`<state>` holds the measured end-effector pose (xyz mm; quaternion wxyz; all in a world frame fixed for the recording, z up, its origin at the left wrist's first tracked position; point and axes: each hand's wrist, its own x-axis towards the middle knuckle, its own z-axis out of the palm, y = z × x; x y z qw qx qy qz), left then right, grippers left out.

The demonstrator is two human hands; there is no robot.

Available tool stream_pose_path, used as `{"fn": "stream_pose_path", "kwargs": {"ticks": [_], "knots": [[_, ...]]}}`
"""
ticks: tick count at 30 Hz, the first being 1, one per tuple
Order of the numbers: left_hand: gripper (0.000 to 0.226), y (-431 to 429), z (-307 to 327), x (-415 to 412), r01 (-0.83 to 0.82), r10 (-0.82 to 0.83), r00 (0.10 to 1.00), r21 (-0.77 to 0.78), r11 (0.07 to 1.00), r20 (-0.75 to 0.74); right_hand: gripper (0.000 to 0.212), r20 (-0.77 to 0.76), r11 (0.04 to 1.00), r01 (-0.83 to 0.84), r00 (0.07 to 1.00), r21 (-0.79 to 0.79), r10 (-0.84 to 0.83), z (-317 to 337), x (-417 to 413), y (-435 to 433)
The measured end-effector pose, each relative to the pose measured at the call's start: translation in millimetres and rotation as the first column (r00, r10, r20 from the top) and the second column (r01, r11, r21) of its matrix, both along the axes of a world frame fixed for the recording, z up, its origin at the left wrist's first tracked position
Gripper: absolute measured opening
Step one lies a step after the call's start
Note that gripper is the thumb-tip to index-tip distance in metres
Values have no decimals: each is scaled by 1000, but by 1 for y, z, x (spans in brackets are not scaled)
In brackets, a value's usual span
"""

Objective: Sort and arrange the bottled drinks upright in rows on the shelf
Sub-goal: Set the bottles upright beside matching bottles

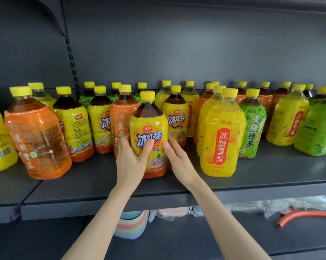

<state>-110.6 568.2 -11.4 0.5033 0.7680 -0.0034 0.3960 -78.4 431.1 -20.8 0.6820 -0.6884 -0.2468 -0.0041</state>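
Note:
An iced black tea bottle point(149, 128) with a yellow label and yellow cap stands upright near the front of the dark grey shelf point(106, 196). My left hand point(131, 162) grips its left side, thumb across the label. My right hand point(179, 158) presses against its right side. Right of it stands a yellow pear drink bottle point(222, 136), then a green tea bottle point(252, 126). To the left are an orange-labelled tea bottle point(38, 139) and more yellow iced tea bottles point(74, 126). Several more bottles stand behind in loose rows.
The shelf's back panel point(177, 44) is dark and bare above the caps. A slotted upright post point(71, 59) divides the bays at left. On the lower shelf lie a striped pastel item point(132, 224), plastic-wrapped goods point(248, 207) and an orange curved tool point(304, 215).

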Motion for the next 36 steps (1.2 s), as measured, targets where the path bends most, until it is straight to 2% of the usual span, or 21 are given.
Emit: {"fn": "stream_pose_path", "kwargs": {"ticks": [2, 5, 8, 15, 21, 25, 28, 32, 36], "knots": [[64, 9, 2, 5, 0, 0, 1000, -6, 1000, -9, 60, 32, 990, 142, 989, -10, -142, 3, 10, 5], [66, 17, 5, 11, 25, -25, 999, -12, 1000, -38, 71, 42, 918, 397, 917, -5, -397, 12, 33, 3], [65, 24, 3, 18, 72, -75, 996, -56, 996, -54, 77, 90, 872, 490, 868, 13, -489, 25, 61, 0], [77, 21, -1, 20, 90, -89, 996, -126, 988, 9, 85, -20, 864, 503, 864, 20, -503, 27, 105, 13], [77, 21, 0, 18, 78, -80, 997, -126, 989, -10, 75, 82, 799, 598, 801, -69, -593, 27, 100, 13], [76, 25, 3, 13, 100, -104, 994, -128, 987, -24, 68, 103, 801, 595, 802, -62, -588, 20, 61, 15], [72, 33, 2, 5, 141, -150, 988, -180, 973, -38, 67, 96, 814, 581, 811, -19, -577, 13, 23, 10], [68, 44, 0, -10, 251, -277, 960, -331, 910, -31, 84, -1, 867, 488, 871, 101, -490, 12, -18, 3], [59, 37, 5, -17, 304, -329, 944, -382, 873, -1, 74, -51, 877, 443, 896, 189, -441, 20, -28, 8]]}}
